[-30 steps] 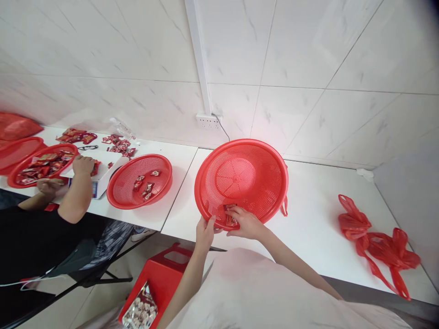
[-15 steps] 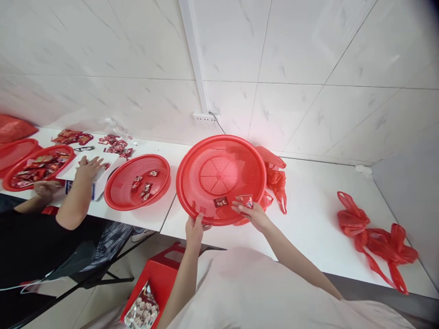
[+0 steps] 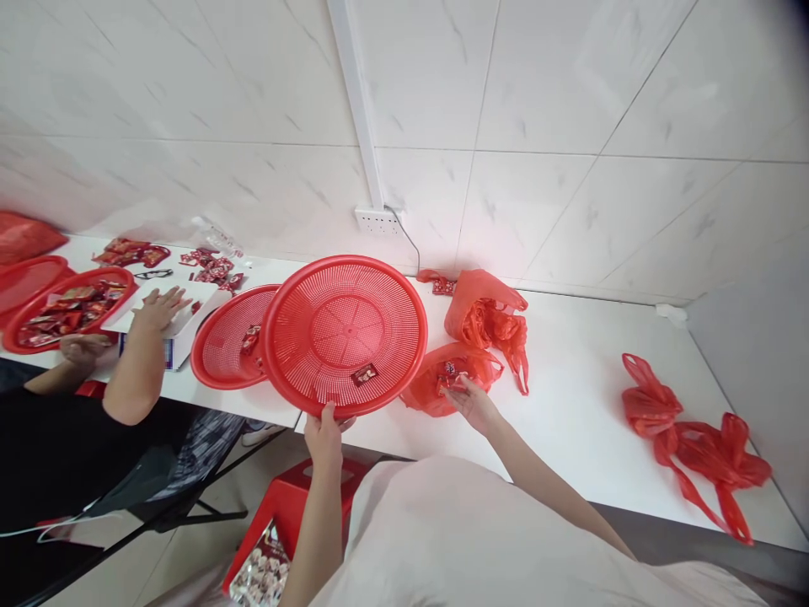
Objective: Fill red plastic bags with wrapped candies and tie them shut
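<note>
My left hand (image 3: 324, 437) is closed on the near rim of a large round red plastic basket (image 3: 350, 291), which is tilted over the edge of a smaller red basket (image 3: 215, 346). One small dark-red wrapped packet (image 3: 365, 374) lies in the large basket. To the right, my right hand (image 3: 475, 406) is at the mouth of a thin red plastic bag (image 3: 423, 392), its fingers apart beside small red packets (image 3: 451, 371) in the bag. Whether a fingertip still touches a packet is hard to see.
Another red bag (image 3: 480, 295) stands behind, near a loose packet (image 3: 443, 287). Tied red bags (image 3: 650, 396) lie at right. On the left, a co-worker's hand (image 3: 158, 310) rests on a white box (image 3: 183, 337) beside a packet-filled basket (image 3: 126, 291). A red stool (image 3: 269, 506) stands below.
My left hand has moved the large basket left, uncovering the red bag and overlapping the smaller basket. My right hand has stayed nearly in place and its fingers have spread from the packet.
</note>
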`<move>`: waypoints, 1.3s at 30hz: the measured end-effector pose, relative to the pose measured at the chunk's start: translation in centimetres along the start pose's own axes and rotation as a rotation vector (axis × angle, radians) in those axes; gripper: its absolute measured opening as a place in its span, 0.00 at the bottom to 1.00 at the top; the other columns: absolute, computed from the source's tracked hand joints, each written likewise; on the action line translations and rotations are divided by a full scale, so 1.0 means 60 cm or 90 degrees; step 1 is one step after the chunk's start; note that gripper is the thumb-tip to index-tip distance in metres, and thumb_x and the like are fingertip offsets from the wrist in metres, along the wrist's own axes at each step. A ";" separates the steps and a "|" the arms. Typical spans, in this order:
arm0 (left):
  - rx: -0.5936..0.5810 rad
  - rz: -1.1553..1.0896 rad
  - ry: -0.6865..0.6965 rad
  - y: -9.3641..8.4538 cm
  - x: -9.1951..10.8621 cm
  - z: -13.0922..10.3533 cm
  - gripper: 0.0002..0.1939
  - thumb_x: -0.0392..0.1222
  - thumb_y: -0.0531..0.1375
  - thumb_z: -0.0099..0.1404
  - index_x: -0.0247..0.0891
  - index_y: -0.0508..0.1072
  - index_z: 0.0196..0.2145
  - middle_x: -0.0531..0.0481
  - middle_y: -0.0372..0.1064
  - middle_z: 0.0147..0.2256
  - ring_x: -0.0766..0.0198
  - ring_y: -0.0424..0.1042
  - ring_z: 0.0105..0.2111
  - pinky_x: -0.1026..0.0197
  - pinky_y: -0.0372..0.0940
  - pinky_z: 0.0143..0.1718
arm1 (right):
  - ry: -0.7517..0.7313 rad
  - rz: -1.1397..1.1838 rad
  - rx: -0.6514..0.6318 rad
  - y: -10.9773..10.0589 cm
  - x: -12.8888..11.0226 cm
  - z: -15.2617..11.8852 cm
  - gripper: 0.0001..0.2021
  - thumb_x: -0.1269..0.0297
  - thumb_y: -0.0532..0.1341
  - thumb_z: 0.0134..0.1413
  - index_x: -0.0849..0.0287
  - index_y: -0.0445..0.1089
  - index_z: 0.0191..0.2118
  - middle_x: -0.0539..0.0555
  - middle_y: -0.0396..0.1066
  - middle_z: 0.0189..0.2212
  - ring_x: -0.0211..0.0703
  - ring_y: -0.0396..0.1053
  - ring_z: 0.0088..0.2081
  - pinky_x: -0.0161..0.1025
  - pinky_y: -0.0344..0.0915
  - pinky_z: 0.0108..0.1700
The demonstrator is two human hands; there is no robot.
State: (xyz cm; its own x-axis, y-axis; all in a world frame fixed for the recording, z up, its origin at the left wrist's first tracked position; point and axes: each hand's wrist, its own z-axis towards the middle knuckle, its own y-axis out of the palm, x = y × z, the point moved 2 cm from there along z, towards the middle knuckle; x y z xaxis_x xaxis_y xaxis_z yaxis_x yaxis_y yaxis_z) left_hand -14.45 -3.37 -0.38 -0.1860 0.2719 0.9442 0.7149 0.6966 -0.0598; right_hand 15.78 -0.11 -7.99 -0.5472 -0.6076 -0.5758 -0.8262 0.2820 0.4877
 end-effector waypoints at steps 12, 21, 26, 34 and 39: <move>-0.163 0.175 0.047 0.059 0.001 -0.073 0.14 0.44 0.61 0.62 0.35 0.73 0.43 0.46 0.74 0.36 0.60 0.77 0.27 0.61 0.75 0.23 | -0.440 -0.671 -0.167 0.116 -0.041 -0.049 0.28 0.45 0.57 0.58 0.55 0.66 0.58 0.61 0.61 0.62 0.54 0.57 0.64 0.56 0.52 0.65; -0.227 0.090 -0.017 0.090 -0.027 -0.104 0.14 0.45 0.60 0.63 0.36 0.71 0.45 0.45 0.74 0.39 0.59 0.76 0.32 0.59 0.75 0.27 | -0.500 -0.955 -0.252 0.115 -0.007 -0.067 0.29 0.44 0.54 0.62 0.53 0.61 0.63 0.59 0.62 0.61 0.54 0.58 0.62 0.56 0.54 0.63; -0.149 0.070 -0.029 0.085 -0.013 -0.086 0.15 0.42 0.59 0.63 0.37 0.70 0.47 0.45 0.73 0.40 0.61 0.75 0.31 0.58 0.75 0.29 | -0.430 -0.643 -0.282 0.097 -0.003 -0.064 0.18 0.50 0.54 0.64 0.53 0.72 0.51 0.56 0.75 0.47 0.49 0.70 0.50 0.52 0.64 0.56; -0.043 0.018 -0.011 0.067 0.003 -0.055 0.18 0.43 0.61 0.60 0.33 0.70 0.47 0.44 0.69 0.43 0.64 0.73 0.30 0.56 0.77 0.30 | -0.072 -0.214 0.007 0.021 0.015 -0.007 0.20 0.46 0.65 0.49 0.57 0.73 0.40 0.56 0.76 0.31 0.48 0.76 0.34 0.53 0.72 0.48; -0.027 0.000 0.001 0.060 0.008 -0.056 0.19 0.43 0.61 0.60 0.33 0.69 0.48 0.46 0.69 0.39 0.64 0.73 0.30 0.55 0.77 0.30 | -0.114 -0.144 0.058 0.012 0.022 0.022 0.25 0.40 0.59 0.52 0.55 0.70 0.46 0.58 0.76 0.36 0.50 0.76 0.41 0.54 0.72 0.47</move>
State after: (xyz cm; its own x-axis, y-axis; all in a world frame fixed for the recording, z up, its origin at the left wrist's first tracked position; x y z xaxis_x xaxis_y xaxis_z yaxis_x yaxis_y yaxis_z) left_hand -9.71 -2.94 0.97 -0.1854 0.2713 0.9445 0.7425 0.6682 -0.0462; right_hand 14.28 0.25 -9.30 -0.3559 -0.5248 -0.7733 -0.9341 0.2252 0.2771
